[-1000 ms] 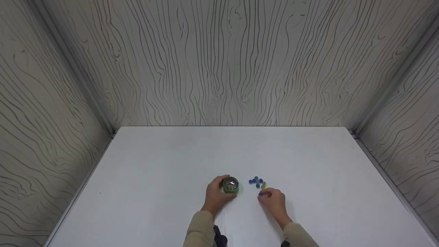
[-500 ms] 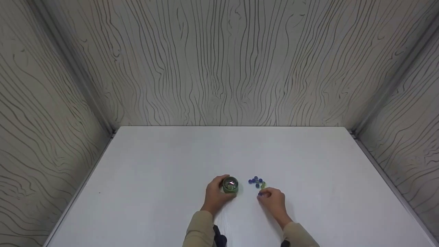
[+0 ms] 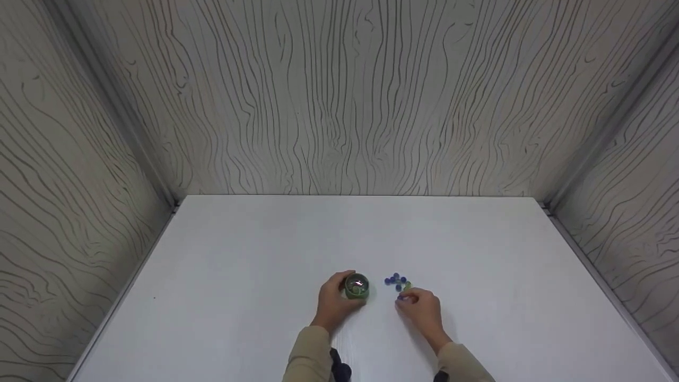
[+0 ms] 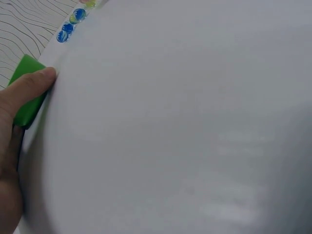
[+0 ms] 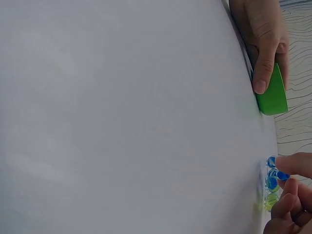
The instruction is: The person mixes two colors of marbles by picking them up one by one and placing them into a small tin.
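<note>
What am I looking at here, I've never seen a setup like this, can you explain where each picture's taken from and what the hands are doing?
There's no robot here, just a person's two bare hands. The wide picture comes from a camera worn on the head, looking forward and down. The other two come from cameras worn on the wrists, one per wrist; the right one catches both hands at its edge. The left hand grips a green container on a white table. The right hand pinches a blue marble beside a small cluster of blue and yellow-green marbles. Behind the table stands a wood-grain patterned wall.
</note>
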Demonstrator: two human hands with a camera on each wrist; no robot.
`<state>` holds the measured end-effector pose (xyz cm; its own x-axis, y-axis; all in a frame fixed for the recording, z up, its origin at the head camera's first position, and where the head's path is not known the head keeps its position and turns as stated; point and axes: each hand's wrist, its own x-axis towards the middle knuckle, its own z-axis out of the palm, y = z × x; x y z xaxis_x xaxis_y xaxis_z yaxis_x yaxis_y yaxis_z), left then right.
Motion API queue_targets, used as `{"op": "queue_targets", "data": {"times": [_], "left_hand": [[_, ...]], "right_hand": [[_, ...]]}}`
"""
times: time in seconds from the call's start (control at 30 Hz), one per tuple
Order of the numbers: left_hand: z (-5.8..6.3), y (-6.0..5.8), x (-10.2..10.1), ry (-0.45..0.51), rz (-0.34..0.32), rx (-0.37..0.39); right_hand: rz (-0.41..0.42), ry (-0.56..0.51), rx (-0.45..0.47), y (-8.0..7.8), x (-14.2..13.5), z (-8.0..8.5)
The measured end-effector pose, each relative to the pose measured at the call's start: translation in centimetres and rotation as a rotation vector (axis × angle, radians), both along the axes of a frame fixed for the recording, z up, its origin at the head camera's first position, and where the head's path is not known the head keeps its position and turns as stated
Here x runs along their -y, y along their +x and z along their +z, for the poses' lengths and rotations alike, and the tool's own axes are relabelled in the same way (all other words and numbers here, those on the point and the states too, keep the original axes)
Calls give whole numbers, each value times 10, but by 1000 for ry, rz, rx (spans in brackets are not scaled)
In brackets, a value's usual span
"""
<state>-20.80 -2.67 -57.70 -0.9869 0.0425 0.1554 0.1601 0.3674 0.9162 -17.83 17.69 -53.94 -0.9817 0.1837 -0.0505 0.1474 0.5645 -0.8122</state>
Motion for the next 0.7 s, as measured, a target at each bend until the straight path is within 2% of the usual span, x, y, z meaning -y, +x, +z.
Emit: {"op": "queue_targets", "data": {"times": [0.37,0.7], "left_hand": [[1,3,0,-34,6,-3],[1,2,-1,-46,8,-25]], "right_hand": [[16,19,-58,-1,7,4],[17,26,-44,0,10,9]]}}
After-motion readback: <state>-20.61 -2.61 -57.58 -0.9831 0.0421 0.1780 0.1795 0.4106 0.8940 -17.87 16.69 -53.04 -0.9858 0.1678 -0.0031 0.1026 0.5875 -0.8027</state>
